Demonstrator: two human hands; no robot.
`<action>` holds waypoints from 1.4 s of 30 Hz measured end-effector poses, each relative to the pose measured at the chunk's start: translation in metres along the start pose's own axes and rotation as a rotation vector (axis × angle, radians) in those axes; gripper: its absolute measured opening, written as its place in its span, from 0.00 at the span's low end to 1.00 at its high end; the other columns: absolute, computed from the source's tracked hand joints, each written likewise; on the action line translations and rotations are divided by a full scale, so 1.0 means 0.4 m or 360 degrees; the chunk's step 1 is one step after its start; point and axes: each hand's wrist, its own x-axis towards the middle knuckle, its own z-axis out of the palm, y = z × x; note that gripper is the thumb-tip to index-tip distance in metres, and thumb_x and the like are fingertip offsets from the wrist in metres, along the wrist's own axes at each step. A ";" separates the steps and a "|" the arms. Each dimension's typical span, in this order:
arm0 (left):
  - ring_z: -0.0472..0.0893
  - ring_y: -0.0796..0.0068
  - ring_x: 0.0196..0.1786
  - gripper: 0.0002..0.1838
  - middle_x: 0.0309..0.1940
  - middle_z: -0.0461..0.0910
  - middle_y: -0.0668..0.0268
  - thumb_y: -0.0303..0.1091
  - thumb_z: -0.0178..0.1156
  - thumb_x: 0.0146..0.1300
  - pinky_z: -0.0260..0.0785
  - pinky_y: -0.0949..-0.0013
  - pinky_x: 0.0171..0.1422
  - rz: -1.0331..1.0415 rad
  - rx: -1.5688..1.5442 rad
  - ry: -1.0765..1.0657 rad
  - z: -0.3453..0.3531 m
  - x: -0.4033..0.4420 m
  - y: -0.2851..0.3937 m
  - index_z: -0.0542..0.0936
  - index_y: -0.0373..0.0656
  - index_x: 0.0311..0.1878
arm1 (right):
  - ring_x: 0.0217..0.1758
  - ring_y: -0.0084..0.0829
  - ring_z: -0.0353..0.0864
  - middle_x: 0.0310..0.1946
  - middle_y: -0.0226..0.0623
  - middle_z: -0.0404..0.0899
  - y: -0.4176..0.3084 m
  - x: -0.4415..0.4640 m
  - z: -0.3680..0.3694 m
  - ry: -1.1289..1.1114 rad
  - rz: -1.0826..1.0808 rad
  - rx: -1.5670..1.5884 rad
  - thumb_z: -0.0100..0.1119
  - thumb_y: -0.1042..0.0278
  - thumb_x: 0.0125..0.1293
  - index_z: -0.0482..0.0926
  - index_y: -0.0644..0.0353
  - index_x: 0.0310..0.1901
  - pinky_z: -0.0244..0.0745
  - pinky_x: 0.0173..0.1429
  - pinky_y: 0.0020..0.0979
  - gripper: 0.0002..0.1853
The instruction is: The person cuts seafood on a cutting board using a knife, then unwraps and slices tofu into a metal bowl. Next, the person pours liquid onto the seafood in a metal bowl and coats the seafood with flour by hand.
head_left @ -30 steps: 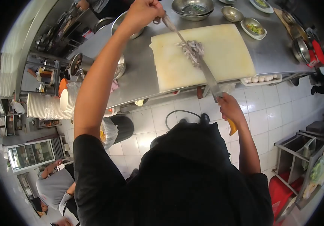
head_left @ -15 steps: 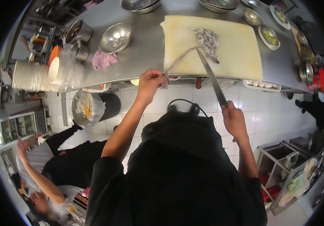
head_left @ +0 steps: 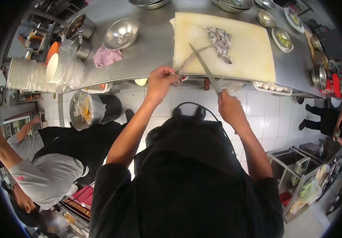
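Note:
My left hand (head_left: 160, 84) is closed at the front edge of a yellowish cutting board (head_left: 254, 51), pinching a bunch of what looks like squid tentacles. One long strip of squid (head_left: 187, 63) stretches from those fingers up across the board towards a pile of greyish-pink squid pieces (head_left: 221, 43). My right hand (head_left: 231, 108) is wrapped around the handle of a long kitchen knife (head_left: 206, 68). Its blade slants up and left over the board, crossing the strip, with the tip beyond it. Whether the edge touches the strip, I cannot tell.
Left of the board stand a steel bowl (head_left: 121, 34) with pale pieces, a pink cloth (head_left: 106, 56) and stacked paper bowls (head_left: 32, 75). Below the counter are a lined bin (head_left: 86, 109) and a tray of eggs (head_left: 272, 88). A co-worker (head_left: 55, 174) is close at left; another person (head_left: 325, 121) stands at far right.
My right hand and the knife have moved left, so the blade now crosses the strip. My left hand keeps its hold. The co-worker at left has come closer and the view has shifted slightly.

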 end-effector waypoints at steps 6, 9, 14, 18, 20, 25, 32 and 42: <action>0.78 0.78 0.31 0.07 0.29 0.79 0.65 0.21 0.61 0.55 0.70 0.75 0.37 0.0141 0.0152 0.0113 -0.037 0.070 0.128 0.76 0.35 0.38 | 0.31 0.63 0.75 0.23 0.60 0.76 0.041 -0.046 -0.026 -0.0138 0.0104 0.0093 0.47 0.68 0.65 0.67 0.64 0.36 0.69 0.37 0.57 0.07; 0.78 0.78 0.31 0.09 0.30 0.80 0.66 0.22 0.62 0.54 0.70 0.76 0.38 0.0309 0.0456 0.0137 -0.025 0.126 0.240 0.76 0.34 0.39 | 0.31 0.63 0.75 0.23 0.59 0.76 0.053 -0.043 -0.029 -0.0126 0.0122 0.0122 0.48 0.68 0.65 0.67 0.63 0.36 0.68 0.37 0.57 0.07; 0.78 0.79 0.32 0.09 0.31 0.80 0.66 0.22 0.62 0.53 0.70 0.76 0.37 0.0629 0.0718 -0.0013 0.015 0.245 0.327 0.78 0.34 0.38 | 0.30 0.58 0.75 0.22 0.56 0.75 0.101 -0.038 -0.030 0.0029 0.0136 0.0106 0.46 0.66 0.67 0.68 0.64 0.36 0.66 0.34 0.52 0.09; 0.80 0.74 0.32 0.06 0.31 0.81 0.62 0.21 0.62 0.50 0.72 0.71 0.37 0.1240 0.1338 0.0013 0.080 0.255 0.220 0.79 0.36 0.33 | 0.32 0.60 0.75 0.24 0.58 0.76 0.091 -0.059 -0.073 -0.0010 0.0306 0.0354 0.48 0.68 0.66 0.69 0.65 0.36 0.67 0.36 0.54 0.08; 0.80 0.61 0.34 0.07 0.31 0.80 0.59 0.21 0.60 0.46 0.73 0.65 0.41 0.1397 0.1349 -0.0195 0.089 0.245 0.084 0.81 0.39 0.31 | 0.32 0.60 0.75 0.23 0.58 0.76 0.068 -0.080 -0.102 -0.0004 0.0296 0.0303 0.48 0.68 0.66 0.69 0.65 0.36 0.67 0.36 0.54 0.08; 0.78 0.61 0.40 0.06 0.33 0.79 0.62 0.21 0.62 0.46 0.70 0.62 0.50 0.1582 0.1388 -0.0127 0.085 0.180 -0.056 0.82 0.38 0.30 | 0.30 0.59 0.75 0.22 0.56 0.75 0.039 -0.130 -0.130 -0.0092 0.0207 0.0213 0.49 0.69 0.65 0.69 0.64 0.36 0.66 0.35 0.53 0.07; 0.77 0.60 0.42 0.09 0.37 0.79 0.62 0.25 0.66 0.47 0.71 0.63 0.48 0.1624 0.1382 -0.0024 0.066 0.163 -0.052 0.82 0.38 0.35 | 0.30 0.60 0.75 0.21 0.56 0.75 -0.001 -0.111 -0.107 -0.0151 0.0129 0.0188 0.49 0.69 0.65 0.68 0.64 0.35 0.66 0.36 0.55 0.07; 0.76 0.60 0.43 0.08 0.37 0.79 0.61 0.25 0.65 0.47 0.71 0.63 0.49 0.1533 0.1406 -0.0017 0.087 0.180 -0.071 0.82 0.37 0.33 | 0.30 0.61 0.75 0.22 0.58 0.75 -0.015 -0.060 -0.100 -0.0225 0.0082 -0.0049 0.47 0.70 0.64 0.67 0.63 0.37 0.67 0.37 0.56 0.06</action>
